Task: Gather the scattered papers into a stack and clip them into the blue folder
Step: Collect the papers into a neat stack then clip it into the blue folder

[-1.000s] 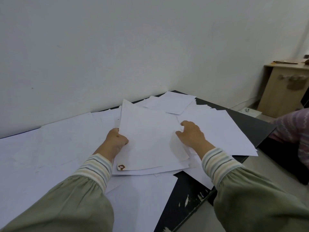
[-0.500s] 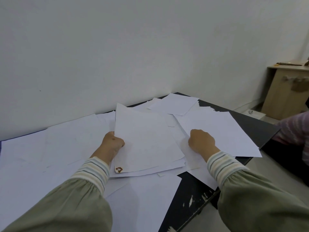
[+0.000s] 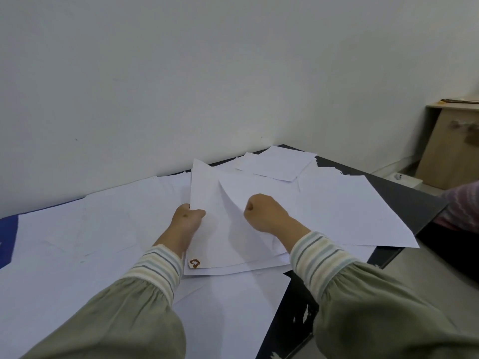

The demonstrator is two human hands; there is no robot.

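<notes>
The left hand point(image 3: 187, 219) pinches the left edge of a small stack point(image 3: 220, 244); the right hand point(image 3: 264, 212) is closed on a curling loose sheet point(image 3: 259, 187) over it. Best lay that sheet flat and square the edges before reaching for the far papers point(image 3: 280, 164). Only a blue sliver point(image 3: 7, 237) at far left hints at the folder; no clip is visible.

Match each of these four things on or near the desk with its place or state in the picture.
Things:
1. left hand
2. right hand
3. blue folder
4. wooden cabinet

Places or states:
A. far left edge, mostly under papers
B. grips the stack's left edge
C. far right, by the wall
D. lifts a curling sheet

Pairs: 1-B, 2-D, 3-A, 4-C
</notes>
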